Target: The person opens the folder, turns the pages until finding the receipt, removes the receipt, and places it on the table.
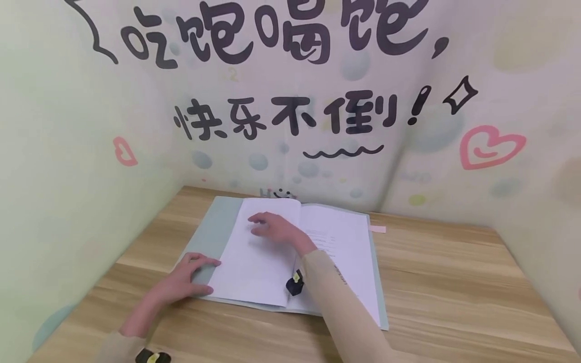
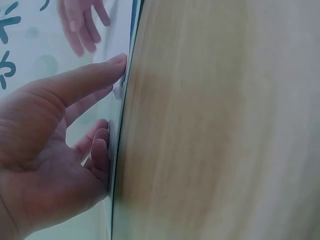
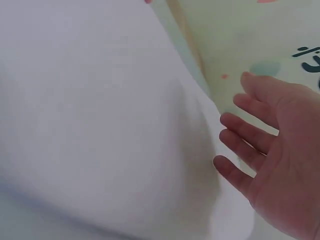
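Folder (image 1: pixel 218 222), pale blue-green, spread open on a wood-grain table (image 1: pixel 458 287), with both hands of a person at its left half. Right hand (image 1: pixel 277 228): palm down over the upper part of the left page (image 1: pixel 254 269), fingers apart and gently bent, holding nothing; a soft shadow falls on the paper beneath it. Whether any fingertip meets the sheet cannot be told. Left hand (image 1: pixel 183 280): at the lower left corner of the folder, thumb and fingers spread apart and gripping nothing, the index fingertip by the left edge of the page and the thumb near its bottom corner. Each forearm wears a beige sleeve (image 1: pixel 340 302) and, at the wrist, a small black device (image 1: pixel 295 284) with a yellow mark.

The left page appears blank. The right page (image 1: pixel 360 257), partly hidden by the right forearm, bears lines of print too small to read. A pale pink tab (image 1: pixel 378 229) projects from its upper right edge onto the table. Behind the table stands a pale wall covering (image 1: pixel 290 80) with two rows of black Chinese characters, a wavy line (image 1: pixel 342 153), coloured dots and pink hearts (image 1: pixel 464 151).
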Demonstrator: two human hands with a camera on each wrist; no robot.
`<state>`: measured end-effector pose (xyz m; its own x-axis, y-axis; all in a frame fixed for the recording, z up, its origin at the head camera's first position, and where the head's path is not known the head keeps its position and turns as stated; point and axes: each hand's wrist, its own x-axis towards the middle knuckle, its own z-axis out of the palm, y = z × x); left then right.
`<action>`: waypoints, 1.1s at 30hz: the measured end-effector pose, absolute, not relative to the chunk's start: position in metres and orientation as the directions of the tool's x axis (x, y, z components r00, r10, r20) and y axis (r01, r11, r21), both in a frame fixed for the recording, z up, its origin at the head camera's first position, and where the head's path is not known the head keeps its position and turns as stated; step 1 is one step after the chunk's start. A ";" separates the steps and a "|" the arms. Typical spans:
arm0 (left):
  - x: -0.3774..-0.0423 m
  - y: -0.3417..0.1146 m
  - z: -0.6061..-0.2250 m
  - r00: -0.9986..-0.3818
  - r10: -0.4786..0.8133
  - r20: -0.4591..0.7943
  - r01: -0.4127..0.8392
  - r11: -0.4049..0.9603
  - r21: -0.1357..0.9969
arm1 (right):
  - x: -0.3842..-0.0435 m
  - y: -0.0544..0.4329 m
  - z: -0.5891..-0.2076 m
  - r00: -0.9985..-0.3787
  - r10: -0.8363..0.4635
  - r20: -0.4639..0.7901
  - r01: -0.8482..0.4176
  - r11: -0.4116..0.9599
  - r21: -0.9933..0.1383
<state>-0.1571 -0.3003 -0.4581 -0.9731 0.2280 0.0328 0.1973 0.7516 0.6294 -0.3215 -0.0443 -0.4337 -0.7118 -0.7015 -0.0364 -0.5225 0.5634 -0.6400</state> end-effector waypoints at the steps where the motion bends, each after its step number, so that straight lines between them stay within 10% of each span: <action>1: -0.157 -0.300 -0.458 -0.972 0.230 0.036 0.201 0.752 0.627 | -0.321 -0.040 -0.430 -0.721 -0.692 -0.026 -0.506 0.552 -0.663; 33: -0.156 -0.301 -0.460 -0.968 0.246 0.039 0.213 0.734 0.645 | -0.310 0.123 -0.417 -0.917 -0.337 0.213 -0.364 0.492 -0.791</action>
<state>-0.1556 -0.3010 -0.4598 -0.9684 0.2461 0.0395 0.2128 0.7338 0.6452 -0.3103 0.1234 -0.4166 -0.9172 -0.3367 0.2132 -0.3643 0.4917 -0.7909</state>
